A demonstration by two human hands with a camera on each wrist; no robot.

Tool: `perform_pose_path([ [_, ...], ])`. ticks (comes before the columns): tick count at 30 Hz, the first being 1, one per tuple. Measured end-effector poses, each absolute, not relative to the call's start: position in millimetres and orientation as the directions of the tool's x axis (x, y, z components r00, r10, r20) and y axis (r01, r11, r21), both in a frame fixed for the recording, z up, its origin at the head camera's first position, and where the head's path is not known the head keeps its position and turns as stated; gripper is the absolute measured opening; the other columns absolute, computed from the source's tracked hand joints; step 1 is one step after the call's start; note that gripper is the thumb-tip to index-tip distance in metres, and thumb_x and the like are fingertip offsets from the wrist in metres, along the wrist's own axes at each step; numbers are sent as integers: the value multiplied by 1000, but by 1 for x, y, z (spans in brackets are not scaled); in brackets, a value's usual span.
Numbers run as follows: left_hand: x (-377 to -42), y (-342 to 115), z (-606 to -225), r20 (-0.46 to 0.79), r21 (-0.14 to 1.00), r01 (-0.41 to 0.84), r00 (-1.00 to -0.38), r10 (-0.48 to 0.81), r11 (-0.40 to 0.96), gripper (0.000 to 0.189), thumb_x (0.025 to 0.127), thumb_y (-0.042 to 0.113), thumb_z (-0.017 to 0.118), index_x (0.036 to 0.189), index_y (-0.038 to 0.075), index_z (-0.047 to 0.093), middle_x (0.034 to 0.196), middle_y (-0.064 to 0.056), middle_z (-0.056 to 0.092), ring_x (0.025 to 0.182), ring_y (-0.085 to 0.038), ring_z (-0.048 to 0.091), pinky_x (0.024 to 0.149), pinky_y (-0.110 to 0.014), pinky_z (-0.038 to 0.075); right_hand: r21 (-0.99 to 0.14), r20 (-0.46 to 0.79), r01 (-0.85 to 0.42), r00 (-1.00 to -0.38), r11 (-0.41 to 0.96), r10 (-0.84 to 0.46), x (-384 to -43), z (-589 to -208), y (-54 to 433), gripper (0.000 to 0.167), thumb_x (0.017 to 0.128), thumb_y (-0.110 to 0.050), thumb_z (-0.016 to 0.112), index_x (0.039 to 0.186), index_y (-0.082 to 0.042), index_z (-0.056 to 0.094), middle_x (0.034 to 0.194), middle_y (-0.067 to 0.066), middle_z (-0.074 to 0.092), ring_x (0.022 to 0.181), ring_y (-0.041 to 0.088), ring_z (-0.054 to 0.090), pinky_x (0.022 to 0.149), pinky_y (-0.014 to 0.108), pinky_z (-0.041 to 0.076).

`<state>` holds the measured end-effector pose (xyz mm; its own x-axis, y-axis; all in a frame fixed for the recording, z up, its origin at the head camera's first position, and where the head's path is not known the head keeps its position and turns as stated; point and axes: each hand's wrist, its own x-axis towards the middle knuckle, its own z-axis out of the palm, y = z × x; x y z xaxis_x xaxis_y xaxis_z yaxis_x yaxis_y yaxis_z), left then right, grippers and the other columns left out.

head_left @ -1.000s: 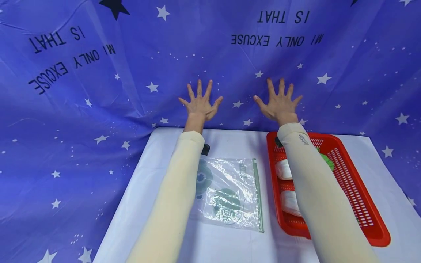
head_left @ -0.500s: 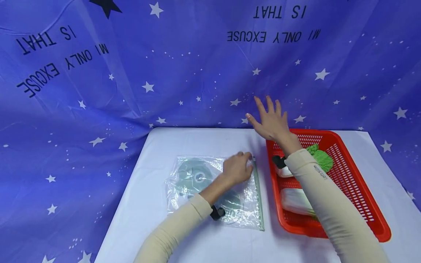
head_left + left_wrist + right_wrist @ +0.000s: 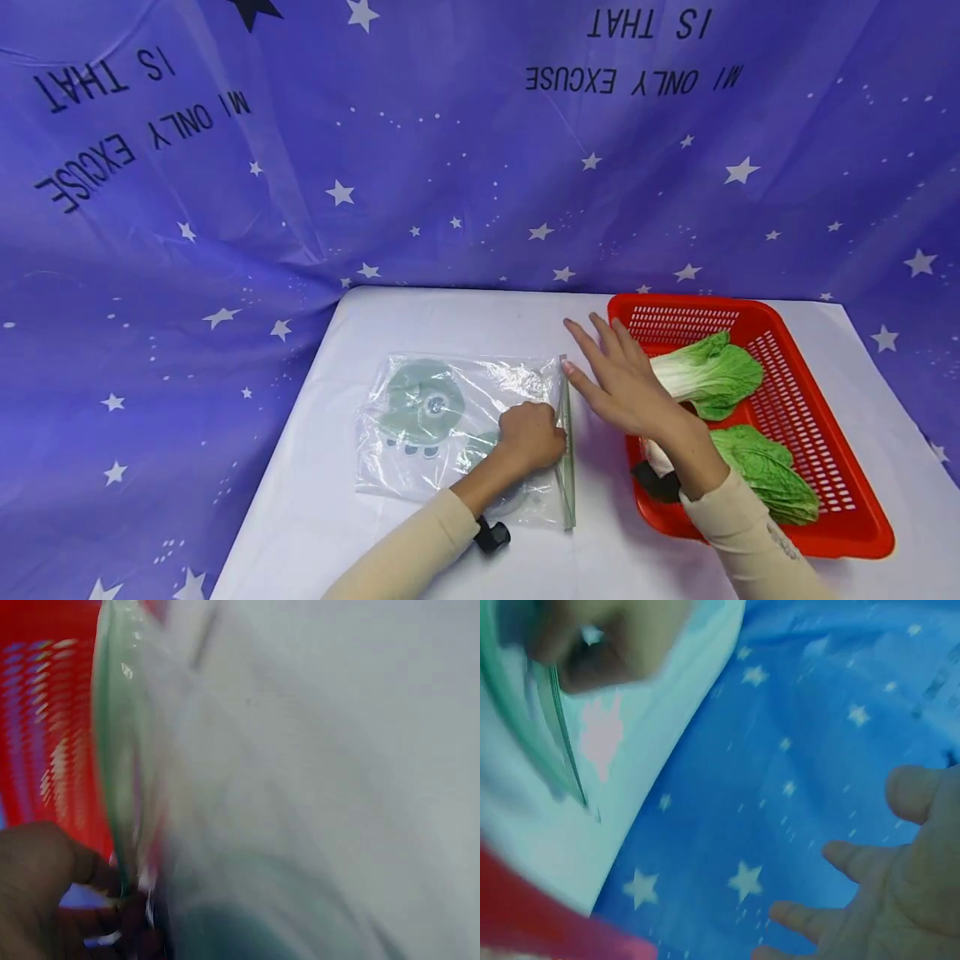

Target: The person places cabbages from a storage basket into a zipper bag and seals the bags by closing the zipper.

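A clear zip bag (image 3: 405, 475) with a green print and a green zip edge lies on the white table. My left hand (image 3: 531, 437) pinches the bag near its zip edge, fingers curled. In the left wrist view, the thumb and fingers (image 3: 97, 874) close on the green zip strip (image 3: 112, 750). My right hand (image 3: 626, 383) hovers between the bag and the red basket (image 3: 832, 417), fingers spread and holding nothing. The right wrist view shows its spread fingers (image 3: 810, 919). Two leafy cabbages, an upper one (image 3: 720, 371) and a lower one (image 3: 765, 471), lie in the basket, partly behind my right hand and wrist.
A purple cloth (image 3: 450, 150) with stars and lettering hangs behind the table (image 3: 435, 321) and down its left side. The basket's raised rim stands at the right part of the table. Black wrist cameras (image 3: 492, 536) sit under both wrists.
Both hands have come down from the cloth. My left hand has gone to the bag's zip edge, gripped it and drawn it slightly left. My right hand has lowered beside the basket.
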<state>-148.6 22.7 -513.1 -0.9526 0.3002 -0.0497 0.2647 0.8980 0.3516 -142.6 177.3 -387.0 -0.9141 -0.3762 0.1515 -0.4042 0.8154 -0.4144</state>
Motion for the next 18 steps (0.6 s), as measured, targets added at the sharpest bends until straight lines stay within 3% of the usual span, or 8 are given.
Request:
perform_pose_path([
  [4, -139, -17, -511, 18, 590, 276, -944, 330, 759, 34, 77, 19, 65, 50, 19, 45, 44, 12, 39, 42, -8, 40, 39, -26, 31, -479, 271, -454, -890, 751, -366, -101, -406, 155, 54, 99, -31, 57, 148, -13, 42, 149, 20, 38, 139, 41, 29, 109, 60, 25],
  [8, -125, -45, -510, 71, 797, 270, -930, 360, 541, 38, 85, 15, 63, 54, 17, 43, 45, 14, 33, 42, -3, 33, 40, -20, 24, -543, 429, -512, -851, 666, -304, -67, -450, 125, 32, 93, -11, 65, 124, -2, 64, 120, 12, 65, 112, 27, 61, 93, 44, 49],
  [10, -119, -55, -508, 71, 866, 241, -927, 370, 439, 39, 90, 13, 61, 57, 15, 42, 48, 13, 33, 43, -2, 30, 41, -20, 23, -510, 447, -528, -837, 679, -315, -55, -475, 113, 25, 90, -9, 67, 114, 0, 69, 111, 10, 69, 103, 24, 66, 85, 41, 54],
  [13, -113, -66, -501, 99, 931, 207, -935, 340, 299, 41, 94, 10, 57, 57, 13, 39, 49, 10, 32, 44, -3, 28, 42, -20, 23, -373, 381, -517, -843, 771, -381, -44, -505, 107, 21, 87, -15, 71, 106, -5, 73, 112, 10, 69, 102, 28, 65, 82, 43, 54],
  [16, -110, -73, -490, 169, 949, 227, -952, 254, 219, 42, 92, 6, 57, 56, 12, 38, 49, 8, 32, 44, -5, 28, 42, -21, 22, -238, 355, -512, -837, 825, -417, -44, -514, 106, 14, 82, -20, 74, 92, -10, 74, 109, 9, 68, 95, 29, 61, 76, 46, 48],
  [18, -109, -75, -483, 197, 942, 249, -953, 228, 224, 42, 91, 5, 58, 55, 12, 40, 49, 9, 33, 44, -4, 29, 42, -21, 23, -232, 408, -570, -792, 788, -454, -49, -509, 102, 12, 80, -16, 75, 89, -10, 73, 104, 6, 69, 90, 25, 59, 73, 42, 45],
])
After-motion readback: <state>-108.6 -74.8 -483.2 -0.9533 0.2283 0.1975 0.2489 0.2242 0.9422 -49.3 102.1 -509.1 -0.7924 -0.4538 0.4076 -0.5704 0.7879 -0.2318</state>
